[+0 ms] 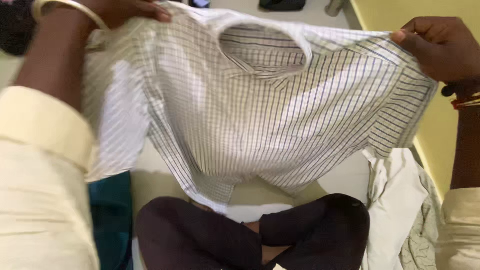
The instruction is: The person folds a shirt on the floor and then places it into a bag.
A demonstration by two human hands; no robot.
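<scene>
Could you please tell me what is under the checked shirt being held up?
Below the checked shirt, held by the left hand and right hand, are crossed legs in dark trousers and a white cloth. The surface directly behind the shirt is covered.

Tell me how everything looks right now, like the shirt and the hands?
Checked shirt: held up, spread out, collar at top.
Left hand: shut on one shoulder of the shirt.
Right hand: shut on the other shoulder.
White cloth: lying crumpled to the right.
Legs in dark trousers: crossed.
</scene>
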